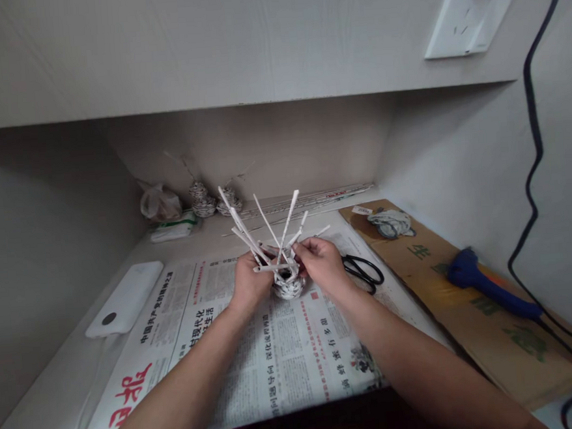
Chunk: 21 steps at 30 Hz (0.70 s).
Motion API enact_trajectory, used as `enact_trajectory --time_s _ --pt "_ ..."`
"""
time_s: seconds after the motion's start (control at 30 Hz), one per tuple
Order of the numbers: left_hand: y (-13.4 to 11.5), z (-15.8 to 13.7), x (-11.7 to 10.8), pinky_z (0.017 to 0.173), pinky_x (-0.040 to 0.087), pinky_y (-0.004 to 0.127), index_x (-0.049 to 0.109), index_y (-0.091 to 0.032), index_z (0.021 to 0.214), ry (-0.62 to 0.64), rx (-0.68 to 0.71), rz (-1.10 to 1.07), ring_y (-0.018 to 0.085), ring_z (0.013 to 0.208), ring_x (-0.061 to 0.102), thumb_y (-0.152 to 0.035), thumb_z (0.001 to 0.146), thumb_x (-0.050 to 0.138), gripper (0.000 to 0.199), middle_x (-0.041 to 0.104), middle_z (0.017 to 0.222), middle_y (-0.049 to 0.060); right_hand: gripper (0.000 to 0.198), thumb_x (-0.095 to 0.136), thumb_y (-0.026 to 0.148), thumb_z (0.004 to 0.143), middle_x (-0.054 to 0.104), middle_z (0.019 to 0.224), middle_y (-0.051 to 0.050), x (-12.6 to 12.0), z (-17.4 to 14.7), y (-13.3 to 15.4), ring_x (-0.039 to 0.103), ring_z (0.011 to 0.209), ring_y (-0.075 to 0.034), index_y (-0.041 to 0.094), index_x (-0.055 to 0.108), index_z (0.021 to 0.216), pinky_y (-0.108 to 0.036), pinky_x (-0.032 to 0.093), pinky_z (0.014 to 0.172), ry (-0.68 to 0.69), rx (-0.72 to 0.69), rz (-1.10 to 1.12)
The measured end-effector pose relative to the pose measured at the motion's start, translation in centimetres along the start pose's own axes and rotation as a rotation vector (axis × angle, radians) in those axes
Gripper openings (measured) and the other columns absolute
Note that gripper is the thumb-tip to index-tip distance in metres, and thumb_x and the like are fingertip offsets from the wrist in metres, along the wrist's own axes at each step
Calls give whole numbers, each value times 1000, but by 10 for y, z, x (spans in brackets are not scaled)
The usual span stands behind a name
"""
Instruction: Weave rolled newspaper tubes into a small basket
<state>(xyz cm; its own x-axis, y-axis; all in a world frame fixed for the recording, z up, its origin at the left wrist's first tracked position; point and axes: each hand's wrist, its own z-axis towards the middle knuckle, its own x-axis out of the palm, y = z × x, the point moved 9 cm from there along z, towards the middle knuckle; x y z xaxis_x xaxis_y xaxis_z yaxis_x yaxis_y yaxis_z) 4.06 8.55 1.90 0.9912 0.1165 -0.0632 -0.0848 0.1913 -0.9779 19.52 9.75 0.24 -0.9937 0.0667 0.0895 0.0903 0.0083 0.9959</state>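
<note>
Two hands [252, 276] [323, 263] grip a woven paper piece [289, 289] — newspaper [296, 357] beneath reads "问题导向"

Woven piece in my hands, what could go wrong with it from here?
The thin strips fanning up from the woven piece could crease or bend if your left hand or right hand presses too hard. The black scissors lie right beside your right hand, so a sideways move might knock them. The newspaper under your work could perhaps shift or wrinkle if your arms drag on it.
</note>
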Motion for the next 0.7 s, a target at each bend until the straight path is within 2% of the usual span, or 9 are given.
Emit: enact_trajectory --time_s 0.13,0.23,0.47,0.63,0.7 --pt "0 1 3 55 47 24 71 -15 75 60 62 30 14 57 61 -25 67 72 13 71 68 4 10 65 29 68 62 56 2 0 1 -4 55 44 -12 20 61 67 -22 43 40 7 36 61" --pt "1 1 4 58 49 26 73 -15 79 105 100 70 16 61 63 -25 70 70 14 72 72 7 9 66 27 66 63 56 2 3 0 -3 55 46 -12 19 63 68 -22 45 43 36 48 88" --pt "1 3 -3 57 48 25 76 -17 86 31 113 250 19 66 67 -21 74 65 18 75 75 7 7 66 24 65 66 60 0 10 -6 8 60 54 -14 18 66 68 -25 50 54 126 29 75" --pt "-14 -2 2 64 50 25 77 -19 87 78 177 383 18 70 69 -20 78 59 20 76 81 5 22 72 38 66 62 56 1 4 -4 0 58 49 -13 17 64 66 -24 48 48 39 31 65" --pt "-18 -4 3 68 51 25 77 -19 87 69 204 431 18 72 69 -20 78 59 20 77 83 5 20 70 37 67 62 56 1 3 -2 -5 57 47 -13 18 65 67 -24 47 46 13 45 40"
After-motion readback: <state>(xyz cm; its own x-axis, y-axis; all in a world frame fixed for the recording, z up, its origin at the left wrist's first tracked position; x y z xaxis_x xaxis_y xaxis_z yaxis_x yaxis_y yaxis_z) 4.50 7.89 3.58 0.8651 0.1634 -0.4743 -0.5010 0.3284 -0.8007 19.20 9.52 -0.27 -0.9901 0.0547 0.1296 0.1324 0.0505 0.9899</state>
